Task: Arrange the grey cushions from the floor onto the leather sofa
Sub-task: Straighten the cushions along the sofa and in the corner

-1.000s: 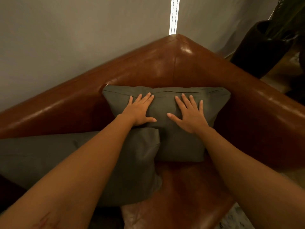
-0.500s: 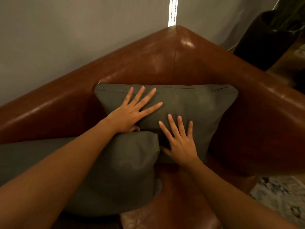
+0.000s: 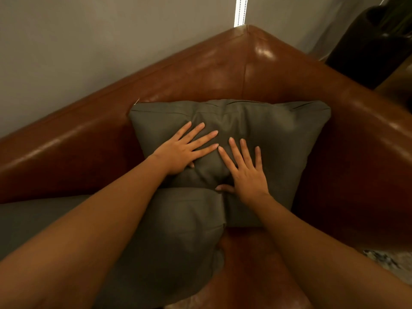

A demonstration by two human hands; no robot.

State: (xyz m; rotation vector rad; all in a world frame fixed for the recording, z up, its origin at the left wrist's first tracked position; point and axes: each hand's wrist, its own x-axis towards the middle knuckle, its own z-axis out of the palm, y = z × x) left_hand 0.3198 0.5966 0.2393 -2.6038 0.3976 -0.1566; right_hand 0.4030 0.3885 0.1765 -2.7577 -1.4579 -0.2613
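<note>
L hand [image 3: 182, 150], R hand [image 3: 245, 172] flat on corner cushion [image 3: 289, 141], fingers spread; L thumb mostly hidden; 2nd cushion [image 3: 178, 230] cropped.

Both hands, left [image 3: 180, 152] and right [image 3: 246, 175], flat, fingers spread.

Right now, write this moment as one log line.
left hand: flat on corner cushion | right hand: flat on same | second cushion: overlaps it

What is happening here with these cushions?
A person is arranging grey cushions on a leather sofa. The left hand and right hand lie flat with spread fingers, pressing on the corner cushion, which leans in the sofa's corner. A second cushion lies in front of it to the left, overlapping its lower edge.
</note>
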